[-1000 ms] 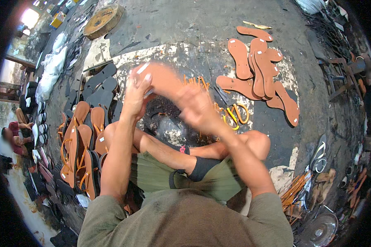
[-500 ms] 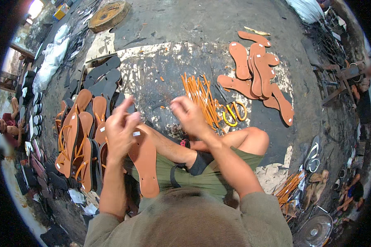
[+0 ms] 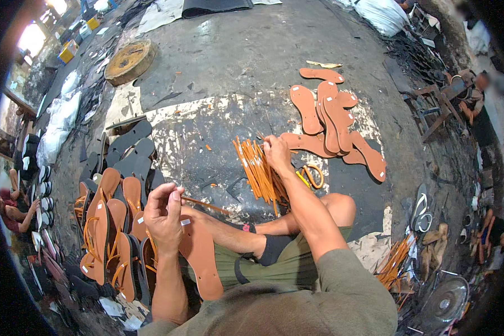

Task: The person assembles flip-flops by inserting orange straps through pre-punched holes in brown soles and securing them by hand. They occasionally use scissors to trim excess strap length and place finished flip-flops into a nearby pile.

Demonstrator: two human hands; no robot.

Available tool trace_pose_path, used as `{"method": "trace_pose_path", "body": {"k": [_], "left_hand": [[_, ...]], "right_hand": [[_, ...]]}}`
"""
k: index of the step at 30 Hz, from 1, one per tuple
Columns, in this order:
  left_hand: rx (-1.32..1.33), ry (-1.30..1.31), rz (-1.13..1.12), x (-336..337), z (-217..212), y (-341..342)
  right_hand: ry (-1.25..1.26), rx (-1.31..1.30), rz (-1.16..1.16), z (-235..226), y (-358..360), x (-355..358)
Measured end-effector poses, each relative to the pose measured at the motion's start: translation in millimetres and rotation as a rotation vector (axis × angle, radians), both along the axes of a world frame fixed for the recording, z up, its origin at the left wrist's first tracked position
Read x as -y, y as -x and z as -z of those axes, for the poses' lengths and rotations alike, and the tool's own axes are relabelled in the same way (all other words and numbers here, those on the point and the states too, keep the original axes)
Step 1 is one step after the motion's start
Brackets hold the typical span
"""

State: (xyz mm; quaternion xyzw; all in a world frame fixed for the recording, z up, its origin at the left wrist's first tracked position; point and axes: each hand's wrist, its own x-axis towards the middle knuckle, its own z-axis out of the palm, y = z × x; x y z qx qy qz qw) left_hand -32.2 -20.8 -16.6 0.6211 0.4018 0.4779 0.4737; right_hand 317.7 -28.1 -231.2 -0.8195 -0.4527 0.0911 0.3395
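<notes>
My left hand (image 3: 163,215) is raised over my left thigh, thumb and fingers pinched together. A thin orange-brown strap (image 3: 208,205) sticks out from it to the right. Below that hand a tan sandal sole (image 3: 200,252) with small holes lies along my lap. My right hand (image 3: 277,154) is closed at the upper right end of a heap of orange-brown straps (image 3: 257,173). A thin dark tip shows by its fingers; I cannot make out what it holds. Scissors (image 3: 315,176) with yellow and orange handles lie beside my right forearm, partly hidden.
Tan soles (image 3: 336,115) lie piled at the far right. Strapped sandals (image 3: 101,235) stand bunched at my left, with black soles (image 3: 134,145) behind. A round wooden block (image 3: 130,61) sits far left. More straps (image 3: 395,263) lie near right; people (image 3: 17,210) sit at the edges.
My right hand has moved forward onto the strap heap and closed. My left hand has lowered slightly, and a strap now shows at it. The view has tilted up a little.
</notes>
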Motion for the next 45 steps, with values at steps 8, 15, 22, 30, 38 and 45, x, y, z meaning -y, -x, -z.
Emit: {"method": "trace_pose_path", "body": {"k": [8, 15, 22, 30, 38, 45], "left_hand": [[0.163, 0.262, 0.342, 7.3, -13.0, -41.7], [0.303, 0.312, 0.472, 25.2, -35.4, -44.9], [0.249, 0.353, 0.428, 38.2, -38.3, -43.7], [-0.559, -0.112, 0.242, 20.5, -38.4, 6.2], [-0.716, 0.307, 0.195, 69.9, -40.3, 70.2], [-0.176, 0.47, 0.222, 51.6, -68.8, 27.2]], "right_hand": [[-0.504, -0.417, -0.261, -220.6, 111.3, 77.5], [-0.533, -0.342, -0.366, -254.9, 148.6, 109.9], [-0.547, -0.458, -0.389, -243.6, 156.4, 115.2], [-0.481, -0.773, -0.337, -258.8, 145.2, 142.1], [-0.892, -0.961, -1.337, -351.0, 110.7, 169.5], [-0.556, -0.767, -0.951, -337.3, 134.3, 159.2]]}}
